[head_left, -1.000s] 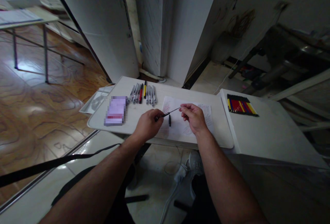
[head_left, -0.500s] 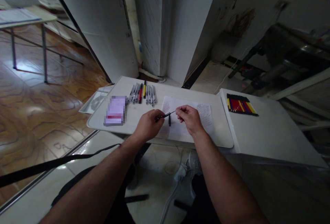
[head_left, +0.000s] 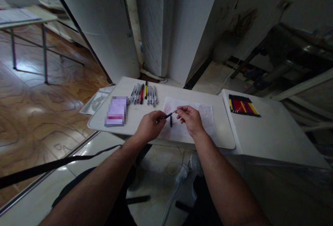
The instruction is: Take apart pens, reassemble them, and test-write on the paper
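Observation:
Over a sheet of paper (head_left: 188, 125) covered with handwriting, my left hand (head_left: 151, 123) is closed around a black pen barrel (head_left: 168, 115). From the barrel's right end a thin pen refill (head_left: 175, 111) runs up to my right hand (head_left: 191, 118), whose thumb and fingertips pinch it. How far the refill sits inside the barrel is hidden. A black pen cap (head_left: 171, 121) lies on the paper just below the barrel, between both hands.
Clear, red and yellow pens (head_left: 142, 94) lie in a row at the white table's (head_left: 125, 87) back left. Beside them is a phone with a blurred screen (head_left: 117, 111). On the white surface at right lies a row of coloured pens (head_left: 244, 105).
The refill slants up a little more steeply toward my right hand, and my right fingers have shifted slightly. My left hand and the cap have stayed nearly in place.

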`<state>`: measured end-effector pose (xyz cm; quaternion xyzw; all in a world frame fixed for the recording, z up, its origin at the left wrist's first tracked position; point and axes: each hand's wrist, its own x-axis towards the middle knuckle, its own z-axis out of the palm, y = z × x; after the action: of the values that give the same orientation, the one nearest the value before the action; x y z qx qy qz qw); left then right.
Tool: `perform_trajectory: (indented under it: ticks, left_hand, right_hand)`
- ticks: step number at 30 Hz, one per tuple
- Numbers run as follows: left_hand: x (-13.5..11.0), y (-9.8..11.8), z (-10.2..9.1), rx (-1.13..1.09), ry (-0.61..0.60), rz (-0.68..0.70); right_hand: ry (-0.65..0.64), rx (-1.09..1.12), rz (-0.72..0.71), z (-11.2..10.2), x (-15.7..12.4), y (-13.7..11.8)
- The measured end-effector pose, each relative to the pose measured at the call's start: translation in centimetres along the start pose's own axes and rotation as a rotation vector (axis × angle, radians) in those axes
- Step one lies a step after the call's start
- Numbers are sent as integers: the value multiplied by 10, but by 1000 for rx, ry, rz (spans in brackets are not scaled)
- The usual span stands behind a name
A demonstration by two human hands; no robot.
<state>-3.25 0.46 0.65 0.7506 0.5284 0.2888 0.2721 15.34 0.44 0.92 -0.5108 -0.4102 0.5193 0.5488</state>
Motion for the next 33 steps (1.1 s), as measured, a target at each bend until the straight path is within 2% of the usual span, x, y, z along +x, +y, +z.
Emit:
perform_trajectory:
  ticks: [12, 22, 33]
  left_hand:
    - [0, -1, 0, 11, -1, 27]
    - [0, -1, 0, 49, 35, -12]
    - [0, 2, -1, 84, 44, -35]
  right_hand:
    - [-6, 9, -50, 3, -1, 3]
    - [144, 79, -225, -10, 5, -10]
    - [181, 101, -204, -16, 6, -15]
